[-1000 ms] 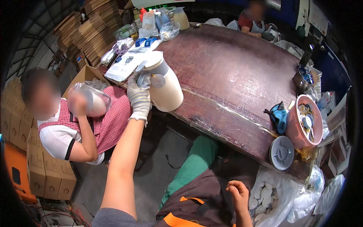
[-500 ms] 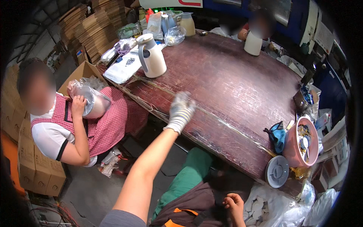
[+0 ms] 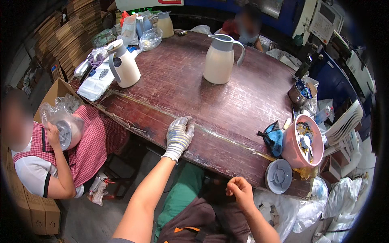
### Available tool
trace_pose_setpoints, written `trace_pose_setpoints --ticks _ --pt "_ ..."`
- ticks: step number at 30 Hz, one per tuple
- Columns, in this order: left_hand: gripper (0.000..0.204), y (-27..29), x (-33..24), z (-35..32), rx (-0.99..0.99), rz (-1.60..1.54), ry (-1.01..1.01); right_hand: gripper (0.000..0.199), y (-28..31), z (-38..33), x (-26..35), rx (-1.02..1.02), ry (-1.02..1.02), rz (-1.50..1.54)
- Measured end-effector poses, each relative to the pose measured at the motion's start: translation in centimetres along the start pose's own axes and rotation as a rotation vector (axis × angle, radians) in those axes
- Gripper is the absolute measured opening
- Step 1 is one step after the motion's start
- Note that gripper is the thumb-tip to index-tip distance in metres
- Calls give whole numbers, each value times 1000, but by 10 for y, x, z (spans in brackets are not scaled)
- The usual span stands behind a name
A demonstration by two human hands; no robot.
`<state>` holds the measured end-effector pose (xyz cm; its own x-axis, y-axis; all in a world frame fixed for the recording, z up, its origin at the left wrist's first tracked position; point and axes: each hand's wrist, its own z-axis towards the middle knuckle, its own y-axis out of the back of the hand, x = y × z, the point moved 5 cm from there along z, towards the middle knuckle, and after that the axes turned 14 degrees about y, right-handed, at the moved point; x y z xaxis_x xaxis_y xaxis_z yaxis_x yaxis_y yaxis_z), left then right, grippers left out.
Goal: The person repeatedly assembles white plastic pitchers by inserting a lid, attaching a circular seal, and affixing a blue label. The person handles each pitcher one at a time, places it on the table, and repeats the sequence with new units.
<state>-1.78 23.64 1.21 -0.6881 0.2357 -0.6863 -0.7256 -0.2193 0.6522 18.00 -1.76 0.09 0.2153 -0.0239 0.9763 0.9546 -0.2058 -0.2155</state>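
Brown table (image 3: 162,73), gloved hand (image 3: 179,135), red-marked sign (image 3: 139,4)

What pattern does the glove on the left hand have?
The glove is whitish with yellowish and grey stripes, best seen in the head view.

Pitchers (image 3: 219,65) and pink tub (image 3: 292,146) on maroon table (image 3: 182,87)

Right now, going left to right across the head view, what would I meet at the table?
Pitcher with left-facing handle, gloved left hand, pitcher with right-facing handle, blue-and-black bundle, pink basin.
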Motion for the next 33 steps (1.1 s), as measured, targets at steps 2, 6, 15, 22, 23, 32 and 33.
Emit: trace_pose_setpoints --ticks 2,6,15,22,23,32,33 --pt "24 1 -3 0 20 -23 12 9 -1 19 11 -34 95 -149" --pt "25 -5 2 -1 95 -141 14 9 20 46 30 -158 421 -762" --pt "50 -69 -113 69 409 -287 -173 15 25 49 14 -152 818 -1090" --pt "70 -168 -172 218 315 -487 227 15 29 47 10 -197 829 -1092" --pt "69 -165 -199 215 369 -625 248 15 32 46 10 -194 811 -1100" --pt "25 -91 -166 167 282 -905 256 14 28 43 14 -247 919 -1118" --pt "26 -71 -148 160 337 -912 343 13 26 43 17 -249 949 -1123"
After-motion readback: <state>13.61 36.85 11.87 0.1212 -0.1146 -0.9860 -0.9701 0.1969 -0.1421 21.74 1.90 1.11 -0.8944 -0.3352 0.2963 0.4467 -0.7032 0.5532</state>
